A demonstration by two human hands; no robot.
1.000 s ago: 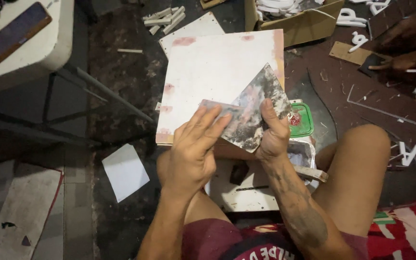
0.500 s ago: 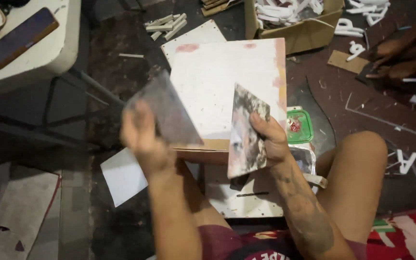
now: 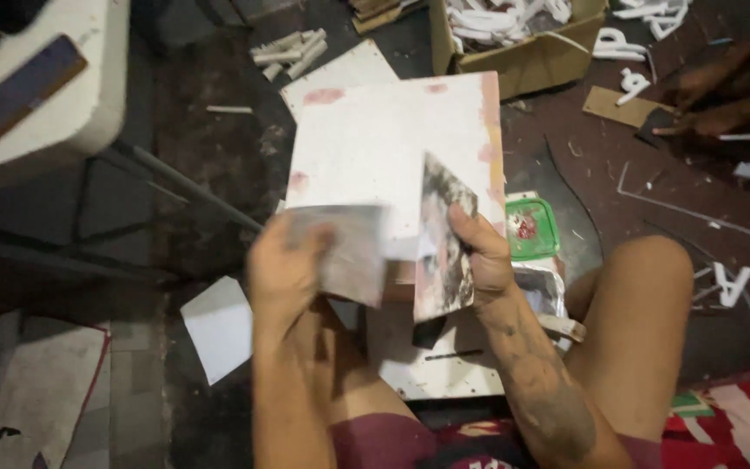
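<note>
Head cam looks down at a person seated on a dark floor (image 3: 219, 156), bare knees out front. Left hand (image 3: 284, 269) is curled round a small greyish sheet (image 3: 353, 252), fingers pressed together on its left part, thumb side blurred, so exact grip can't be told. Right hand (image 3: 479, 256) pinches a stained sheet (image 3: 440, 243), smeared grey w/ pink, thumb on the near face and fingers wrapped behind its right edge; sheet stands nearly edge-on to the cam. The two sheets are just beside each other, prob. not touching, both held up over the near edge of a white board (image 3: 384, 139) w/ pink smudges along its rim.

A green lidded tub (image 3: 531, 227) sits by the board's right near corner. A cardboard box (image 3: 523, 61) full of white cut-outs is at the far right corner. A loose white paper (image 3: 219, 328) lies on the floor left of the left forearm. A white table (image 3: 88, 95) at top left carries a dark phone (image 3: 23, 89). Another person's hands (image 3: 705, 104) work at far right among white scraps.
</note>
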